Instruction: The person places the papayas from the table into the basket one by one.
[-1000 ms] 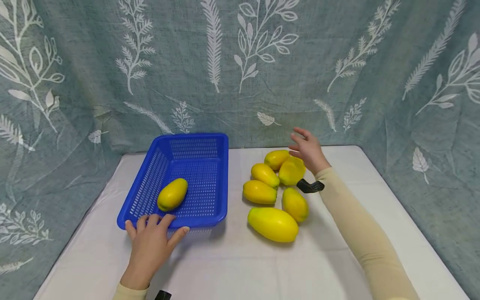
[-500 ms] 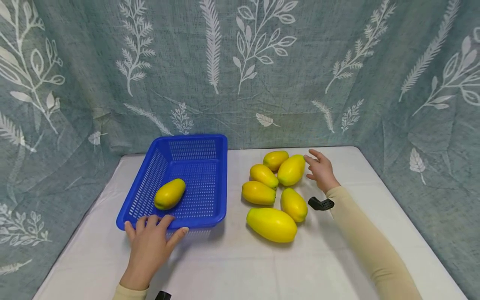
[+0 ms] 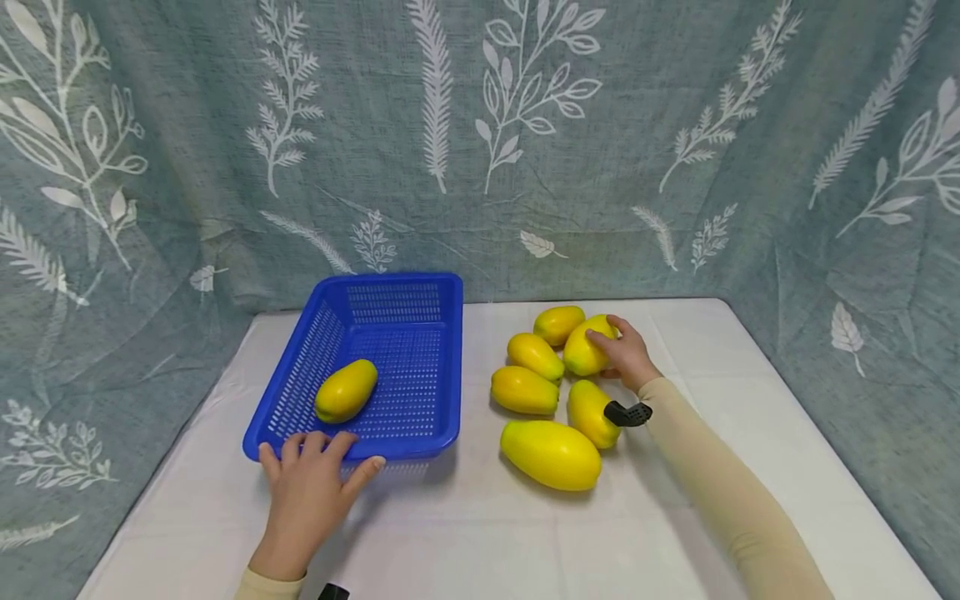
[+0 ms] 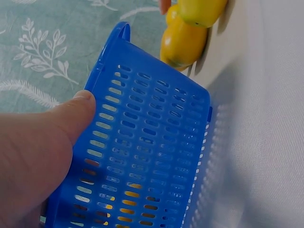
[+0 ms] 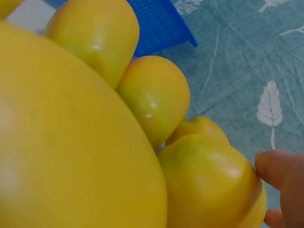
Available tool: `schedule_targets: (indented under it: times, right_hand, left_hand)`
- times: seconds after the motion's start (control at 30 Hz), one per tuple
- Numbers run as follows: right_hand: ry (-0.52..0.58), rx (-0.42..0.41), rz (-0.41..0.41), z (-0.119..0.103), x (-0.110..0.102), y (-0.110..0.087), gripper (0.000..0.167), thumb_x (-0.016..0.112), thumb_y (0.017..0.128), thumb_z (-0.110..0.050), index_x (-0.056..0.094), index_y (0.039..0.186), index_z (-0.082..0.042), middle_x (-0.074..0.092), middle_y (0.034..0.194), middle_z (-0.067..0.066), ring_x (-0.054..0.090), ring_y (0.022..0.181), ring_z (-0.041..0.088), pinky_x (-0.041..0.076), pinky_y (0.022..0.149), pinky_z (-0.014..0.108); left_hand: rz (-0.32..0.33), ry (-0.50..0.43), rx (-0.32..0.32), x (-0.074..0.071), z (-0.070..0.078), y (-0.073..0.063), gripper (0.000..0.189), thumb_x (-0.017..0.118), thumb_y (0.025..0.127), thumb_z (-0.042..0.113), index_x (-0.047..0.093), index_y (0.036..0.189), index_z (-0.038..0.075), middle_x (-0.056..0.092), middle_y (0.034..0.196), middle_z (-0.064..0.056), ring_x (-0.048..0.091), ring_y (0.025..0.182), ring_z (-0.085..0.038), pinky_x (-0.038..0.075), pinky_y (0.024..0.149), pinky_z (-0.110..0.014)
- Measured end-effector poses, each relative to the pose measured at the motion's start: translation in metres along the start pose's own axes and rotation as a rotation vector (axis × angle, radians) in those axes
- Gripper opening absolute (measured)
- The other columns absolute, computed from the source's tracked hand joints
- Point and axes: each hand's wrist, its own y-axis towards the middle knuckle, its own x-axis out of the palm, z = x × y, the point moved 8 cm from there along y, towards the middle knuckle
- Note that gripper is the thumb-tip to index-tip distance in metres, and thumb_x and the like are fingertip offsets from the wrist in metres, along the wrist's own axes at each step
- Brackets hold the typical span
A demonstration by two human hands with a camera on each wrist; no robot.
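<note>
My left hand (image 3: 303, 496) grips the near rim of the blue plastic basket (image 3: 453, 375), fingers over the edge. In the left wrist view the thumb (image 4: 80, 107) lies along the outer side of that rim. One yellow papaya (image 3: 347, 391) lies inside the basket. To the right, my right hand (image 3: 628, 354) holds a papaya (image 3: 583, 350) at the back of the group, from its right side. The right wrist view shows the thumb and a fingertip at the edge of this papaya (image 5: 209, 180); the other fingers are out of sight there.
Several papayas lie close around the held one: one behind it (image 3: 558, 324), two at its left, another (image 3: 588, 412) in front under the wrist camera. The largest papaya (image 3: 551, 454) is nearest me. A patterned green curtain (image 3: 480, 242) closes off the white table's (image 3: 480, 550) back and sides.
My right hand has come down from above the papayas, passed to the right of the back one, and taken hold of it. My left hand has stayed on the basket rim.
</note>
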Motion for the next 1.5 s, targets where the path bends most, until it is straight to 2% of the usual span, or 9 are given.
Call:
schedule_targets:
  times: [0.17, 0.4, 0.67, 0.9, 1.17, 1.3, 1.4, 1.5]
  right_hand:
    - [0.006, -0.007, 0.002, -0.001, 0.000, 0.001, 0.074, 0.054, 0.105, -0.033, 0.012, 0.165, -0.017, 0.015, 0.170, 0.017, 0.042, 0.145, 0.042, 0.052, 0.104, 0.055]
    - [0.070, 0.023, 0.016, 0.000, -0.002, -0.001, 0.072, 0.051, 0.106, -0.033, 0.010, 0.165, -0.020, 0.013, 0.171, 0.017, 0.045, 0.141, 0.042, 0.056, 0.098, 0.051]
    - [0.113, 0.016, 0.031, 0.001, -0.004, -0.003, 0.070, 0.049, 0.105, -0.023, 0.014, 0.165, -0.021, 0.014, 0.170, 0.018, 0.040, 0.143, 0.044, 0.048, 0.105, 0.061]
    - [0.125, 0.030, 0.041, 0.004, -0.004, -0.003, 0.064, 0.049, 0.104, -0.022, 0.024, 0.163, -0.021, 0.020, 0.169, 0.016, 0.040, 0.143, 0.042, 0.046, 0.108, 0.062]
    - [0.160, 0.035, 0.029, 0.005, -0.009, -0.007, 0.066, 0.048, 0.103, -0.024, 0.023, 0.163, -0.021, 0.019, 0.169, 0.018, 0.038, 0.145, 0.043, 0.045, 0.109, 0.062]
    - [0.196, -0.021, 0.023, -0.016, -0.016, -0.013, 0.067, 0.048, 0.103, -0.025, 0.021, 0.164, -0.021, 0.016, 0.170, 0.016, 0.036, 0.147, 0.043, 0.045, 0.109, 0.062]
    - [0.215, -0.089, 0.016, -0.044, -0.017, -0.019, 0.067, 0.049, 0.103, -0.025, 0.022, 0.164, -0.022, 0.015, 0.171, 0.013, 0.036, 0.148, 0.042, 0.045, 0.108, 0.062]
    - [0.241, -0.148, -0.004, -0.077, -0.007, -0.025, 0.067, 0.050, 0.102, -0.023, 0.024, 0.163, -0.023, 0.016, 0.171, 0.011, 0.037, 0.148, 0.042, 0.045, 0.108, 0.063]
  left_hand:
    - [0.046, -0.007, 0.026, -0.004, 0.002, -0.001, 0.047, 0.079, 0.087, 0.041, 0.071, 0.111, 0.001, 0.064, 0.104, -0.030, 0.046, 0.116, -0.062, 0.012, 0.101, -0.079]
    - [0.067, -0.009, 0.042, -0.006, 0.003, 0.000, 0.047, 0.080, 0.086, 0.040, 0.071, 0.110, 0.002, 0.064, 0.100, -0.029, 0.046, 0.114, -0.061, 0.014, 0.099, -0.077]
    - [0.032, -0.003, 0.025, -0.002, 0.004, 0.001, 0.048, 0.078, 0.087, 0.041, 0.072, 0.112, 0.001, 0.065, 0.105, -0.031, 0.045, 0.117, -0.063, 0.012, 0.102, -0.080]
    - [0.018, -0.011, 0.013, 0.000, 0.004, -0.001, 0.048, 0.078, 0.088, 0.041, 0.071, 0.113, 0.001, 0.065, 0.109, -0.033, 0.044, 0.118, -0.064, 0.011, 0.103, -0.081]
    - [0.005, -0.017, 0.007, 0.004, 0.003, -0.004, 0.048, 0.077, 0.088, 0.042, 0.071, 0.113, 0.001, 0.065, 0.108, -0.032, 0.044, 0.119, -0.064, 0.010, 0.103, -0.081]
    - [0.011, -0.021, 0.008, 0.003, 0.002, -0.004, 0.049, 0.077, 0.089, 0.042, 0.071, 0.113, 0.001, 0.064, 0.109, -0.032, 0.044, 0.118, -0.064, 0.010, 0.103, -0.082]
    - [0.019, -0.020, 0.011, 0.001, 0.002, -0.003, 0.048, 0.077, 0.089, 0.042, 0.071, 0.113, 0.000, 0.064, 0.109, -0.033, 0.044, 0.118, -0.064, 0.009, 0.103, -0.082]
    - [0.018, -0.016, 0.010, 0.000, 0.001, -0.002, 0.048, 0.076, 0.089, 0.042, 0.071, 0.113, 0.000, 0.064, 0.109, -0.033, 0.044, 0.118, -0.064, 0.009, 0.103, -0.082]
